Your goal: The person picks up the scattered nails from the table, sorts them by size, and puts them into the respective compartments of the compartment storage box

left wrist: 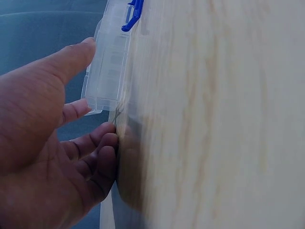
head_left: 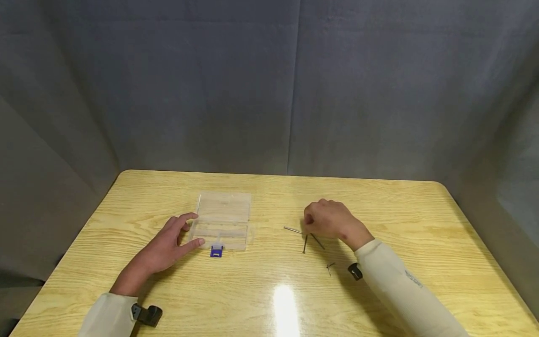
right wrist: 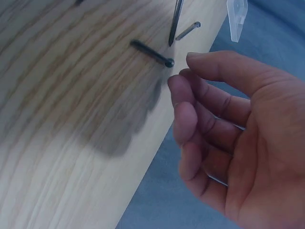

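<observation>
A clear plastic compartment box point(head_left: 233, 244) with a blue latch point(head_left: 216, 252) lies with its lid point(head_left: 224, 206) folded back. At its left side is my left hand point(head_left: 166, 245), thumb and index finger spread along the edge, seemingly touching it. In the left wrist view the other fingers point(left wrist: 107, 164) curl loosely by the tabletop. My right hand point(head_left: 330, 219) hovers over several nails, fingers bent, with nothing visible between thumb and fingertips. Just beyond those fingertips lies a dark nail point(right wrist: 151, 52). Another dark nail point(right wrist: 176, 21) and a silver nail point(right wrist: 188, 30) are close by.
Two small dark fasteners point(head_left: 330, 267) lie crossed nearer the front, too small to identify. The wooden table point(head_left: 236, 295) carries a bright light reflection in front. Grey curtains point(head_left: 202, 93) hang behind the table and along both sides.
</observation>
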The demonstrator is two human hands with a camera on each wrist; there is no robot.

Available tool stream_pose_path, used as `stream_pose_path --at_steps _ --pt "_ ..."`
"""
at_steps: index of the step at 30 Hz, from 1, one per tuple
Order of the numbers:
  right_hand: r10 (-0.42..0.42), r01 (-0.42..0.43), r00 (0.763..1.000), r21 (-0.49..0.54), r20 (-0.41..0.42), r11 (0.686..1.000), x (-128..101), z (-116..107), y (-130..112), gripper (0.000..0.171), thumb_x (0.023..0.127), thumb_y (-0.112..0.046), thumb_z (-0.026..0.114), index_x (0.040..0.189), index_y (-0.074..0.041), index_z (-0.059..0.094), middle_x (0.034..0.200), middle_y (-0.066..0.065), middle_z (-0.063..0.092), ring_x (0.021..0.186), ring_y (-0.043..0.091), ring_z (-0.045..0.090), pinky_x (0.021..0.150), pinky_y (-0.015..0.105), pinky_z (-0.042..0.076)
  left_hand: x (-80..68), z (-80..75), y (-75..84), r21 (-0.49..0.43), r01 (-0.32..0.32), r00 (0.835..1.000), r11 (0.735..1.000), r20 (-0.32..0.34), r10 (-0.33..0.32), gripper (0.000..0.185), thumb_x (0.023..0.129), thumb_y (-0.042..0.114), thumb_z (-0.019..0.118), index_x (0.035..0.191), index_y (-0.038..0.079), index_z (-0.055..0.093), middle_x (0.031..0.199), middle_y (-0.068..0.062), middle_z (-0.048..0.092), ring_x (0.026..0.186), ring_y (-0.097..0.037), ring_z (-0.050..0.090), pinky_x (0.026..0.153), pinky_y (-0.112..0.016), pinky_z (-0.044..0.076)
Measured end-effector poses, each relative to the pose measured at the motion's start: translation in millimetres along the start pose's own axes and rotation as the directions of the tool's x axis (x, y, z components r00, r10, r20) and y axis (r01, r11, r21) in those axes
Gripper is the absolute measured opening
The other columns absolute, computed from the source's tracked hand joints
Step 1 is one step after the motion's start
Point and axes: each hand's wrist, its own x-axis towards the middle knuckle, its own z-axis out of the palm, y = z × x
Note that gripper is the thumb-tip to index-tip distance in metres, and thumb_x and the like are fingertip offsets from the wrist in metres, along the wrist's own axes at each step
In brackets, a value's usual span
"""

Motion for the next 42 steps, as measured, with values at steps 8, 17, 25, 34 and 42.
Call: stream_pose_path --at_steps 8,17,25,34,42 --pt "0.019 -0.02 1.0 0.03 0.02 0.999 -8.2 -2.7 3.5 0.029 0.088 -0.009 0.071 0.066 -0.021 0.056 0.065 -0.009 0.045 0.059 0.01 0.038 0.055 0.031 0.035 0.1 -0.3 0.1 -0.001 -0.001 1.0 1.0 -0.002 0.001 0.063 0.1 0.032 0.071 0.15 0.007 0.042 0.118 -0.017 0.048 0.083 -0.021 0.042 0.071 -0.04 0.04" --pt "0.065 -0.067 0.995 0.018 0.08 0.998 -13.3 -3.0 0.4 0.028 0.09 -0.011 0.071 0.066 -0.02 0.062 0.066 -0.008 0.051 0.059 0.012 0.041 0.056 0.033 0.038 -0.5 1.3 -3.0 -0.001 0.003 1.0 1.0 0.001 -0.003 0.064 0.1 0.033 0.072 0.15 0.008 0.041 0.118 -0.016 0.048 0.084 -0.022 0.042 0.072 -0.04 0.04" --pt "0.094 -0.097 0.988 0.022 0.121 0.995 -15.9 -0.7 2.4 0.018 0.089 -0.014 0.075 0.073 -0.02 0.07 0.076 -0.007 0.061 0.065 0.013 0.05 0.061 0.035 0.045 -0.1 0.0 -1.6 -0.002 0.001 1.0 1.0 0.011 -0.001 0.064 0.1 0.033 0.071 0.15 0.007 0.04 0.117 -0.016 0.047 0.083 -0.022 0.042 0.073 -0.041 0.039" --pt "0.104 -0.103 0.99 -0.008 0.098 0.995 -16.4 0.9 4.7 0.025 0.08 -0.009 0.075 0.063 -0.022 0.061 0.066 -0.007 0.052 0.06 0.013 0.042 0.056 0.033 0.037 0.7 -1.1 -0.7 -0.011 -0.006 1.0 1.0 0.006 0.006 0.063 0.1 0.031 0.071 0.149 0.006 0.041 0.116 -0.016 0.047 0.083 -0.021 0.041 0.072 -0.04 0.039" --pt "0.09 -0.089 0.993 -0.019 0.077 0.996 -15.9 4.5 6.4 0.05 0.081 -0.012 0.078 0.053 -0.024 0.038 0.055 -0.011 0.024 0.054 0.009 0.022 0.052 0.029 0.022 0.8 -0.8 -1.4 -0.024 -0.005 1.0 1.0 0.007 0.005 0.064 0.1 0.032 0.071 0.15 0.006 0.041 0.116 -0.016 0.046 0.084 -0.022 0.041 0.072 -0.04 0.039"
